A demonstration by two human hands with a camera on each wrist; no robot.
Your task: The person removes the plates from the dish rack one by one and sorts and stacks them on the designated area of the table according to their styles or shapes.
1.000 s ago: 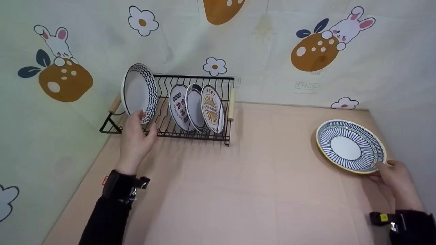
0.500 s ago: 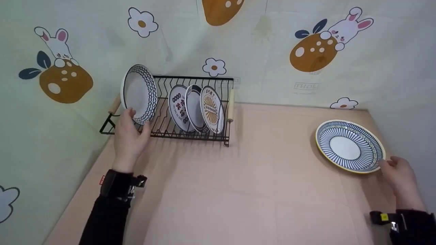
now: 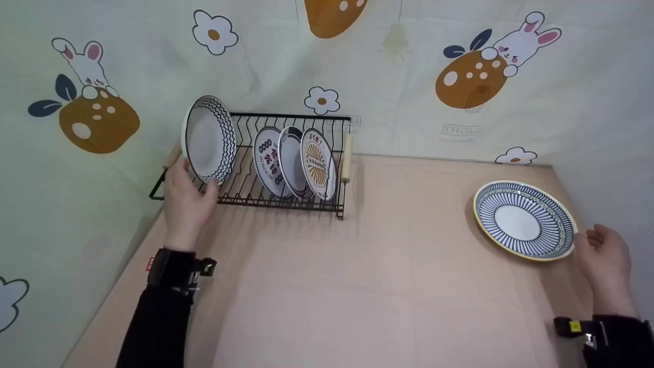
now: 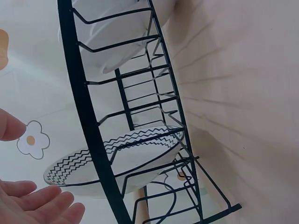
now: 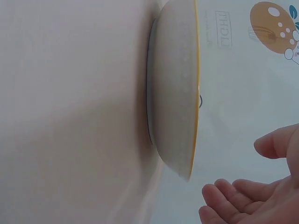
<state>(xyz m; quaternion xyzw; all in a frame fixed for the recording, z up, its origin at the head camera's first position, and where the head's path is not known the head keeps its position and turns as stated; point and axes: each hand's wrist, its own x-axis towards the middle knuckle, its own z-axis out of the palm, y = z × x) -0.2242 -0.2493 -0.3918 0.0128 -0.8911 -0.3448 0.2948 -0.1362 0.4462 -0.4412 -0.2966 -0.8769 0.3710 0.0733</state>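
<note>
- The left hand (image 3: 186, 197) was at the lower rim of the white round plate with a black zigzag border (image 3: 208, 139), which stood on edge at the left end of the black wire dish rack (image 3: 286, 197).
- In the left wrist view its fingers (image 4: 39, 205) lay straight and relaxed just beside that plate (image 4: 117, 156), with the rack's wire (image 4: 93, 126) between; whether they touched the rim could not be told.
- The rack stood in the table's (image 3: 357, 286) far left corner, against the wall.
- Three smaller patterned plates (image 3: 294, 161) stood upright in the rack, to the right of the zigzag plate.
- The right hand (image 3: 605, 255) lay loosely open, holding nothing, just beside the near right rim of the blue-striped round plate with a yellow edge (image 3: 523, 220).
- In the right wrist view a narrow gap showed between its fingers (image 5: 233, 196) and that plate's rim (image 5: 191, 93).
- The striped plate lay flat on the table near its right edge.
</note>
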